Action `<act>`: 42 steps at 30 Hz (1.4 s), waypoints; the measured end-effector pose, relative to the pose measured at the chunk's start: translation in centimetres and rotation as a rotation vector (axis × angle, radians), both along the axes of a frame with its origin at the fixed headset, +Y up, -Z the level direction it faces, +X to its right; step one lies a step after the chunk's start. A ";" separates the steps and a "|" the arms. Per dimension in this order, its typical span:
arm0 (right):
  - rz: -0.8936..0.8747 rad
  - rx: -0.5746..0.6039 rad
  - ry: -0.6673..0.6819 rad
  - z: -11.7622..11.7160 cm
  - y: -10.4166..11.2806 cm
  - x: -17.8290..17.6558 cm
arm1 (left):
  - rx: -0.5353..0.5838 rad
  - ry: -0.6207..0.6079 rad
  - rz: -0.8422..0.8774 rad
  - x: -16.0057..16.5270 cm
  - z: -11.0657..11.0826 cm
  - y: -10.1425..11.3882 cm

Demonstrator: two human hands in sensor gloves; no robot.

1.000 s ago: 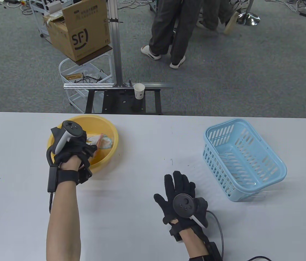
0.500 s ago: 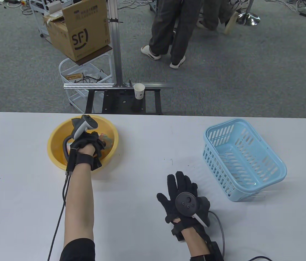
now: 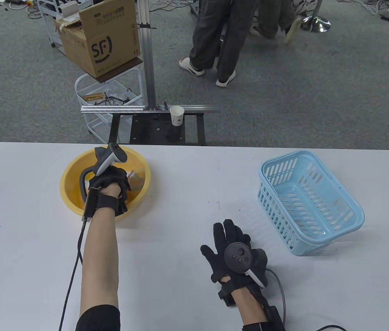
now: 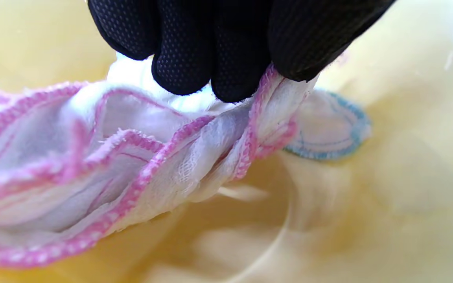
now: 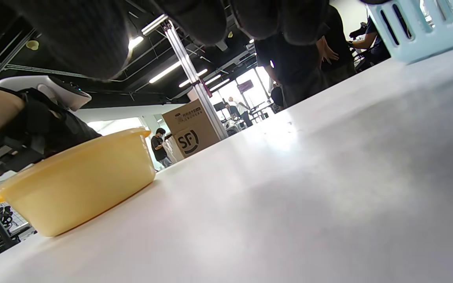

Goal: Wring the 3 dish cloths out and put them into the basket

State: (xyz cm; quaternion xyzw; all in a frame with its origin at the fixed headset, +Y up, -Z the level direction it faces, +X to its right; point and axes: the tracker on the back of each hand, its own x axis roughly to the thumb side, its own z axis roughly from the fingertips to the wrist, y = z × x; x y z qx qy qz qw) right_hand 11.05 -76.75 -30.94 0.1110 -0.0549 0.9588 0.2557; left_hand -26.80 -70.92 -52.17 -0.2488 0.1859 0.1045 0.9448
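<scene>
While my left hand (image 3: pixel 109 181) has moved from the near rim deeper into the yellow basin (image 3: pixel 71 201), the table view shows its fingers curled down on the cloths there. My right hand (image 3: pixel 234 248) has stayed flat on the white table (image 3: pixel 180 179) with straight fingers and holds nothing. The blue basket (image 3: pixel 348 207) stands well apart on the right with nothing in it, so I judge that no cloth is wrung yet and this is the first pick.

From the left wrist view, my fingertips (image 4: pixel 232 84) pinch a fold of the pink-edged cloth (image 4: pixel 92 169). A blue-edged cloth (image 4: pixel 330 129) lies just behind it in the basin. I cannot find the third cloth.

From the right wrist view, I see the smooth white table, the basin with my left hand inside, and a corner of the basket. Behind are a cardboard box (image 5: pixel 191 127) and people standing under ceiling lights.
</scene>
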 end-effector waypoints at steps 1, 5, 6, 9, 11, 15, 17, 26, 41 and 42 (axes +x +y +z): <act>-0.001 0.008 0.002 0.0 0.1 -0.1 | 0.015 -0.002 0.009 0.0 0.2 0.4; 0.003 0.016 0.009 0.1 0.2 -0.3 | 0.104 -0.020 0.054 -0.2 1.4 3.2; 0.004 0.012 0.010 0.1 0.1 -0.3 | 0.124 -0.025 0.070 -0.2 1.6 3.8; 0.007 0.009 0.011 0.1 0.0 -0.3 | 0.228 -0.032 0.145 -0.4 3.2 6.5; 0.004 0.012 0.012 0.1 0.1 -0.4 | 0.296 -0.036 0.183 -0.6 4.2 8.0; 0.004 0.016 0.025 0.2 0.1 -0.7 | 0.448 -0.046 0.271 -0.8 6.7 11.0; 0.005 0.014 0.029 0.2 0.1 -0.8 | 0.528 -0.046 0.318 -0.9 7.9 12.3; 0.010 0.019 0.062 0.4 0.2 -1.6 | 0.772 -0.099 0.486 -0.3 13.7 17.8; -0.023 0.148 0.131 1.5 1.8 -2.9 | 0.944 -0.290 0.562 4.0 21.3 23.2; -0.036 0.179 0.136 1.7 2.1 -3.0 | 0.942 -0.305 0.561 4.6 21.6 23.1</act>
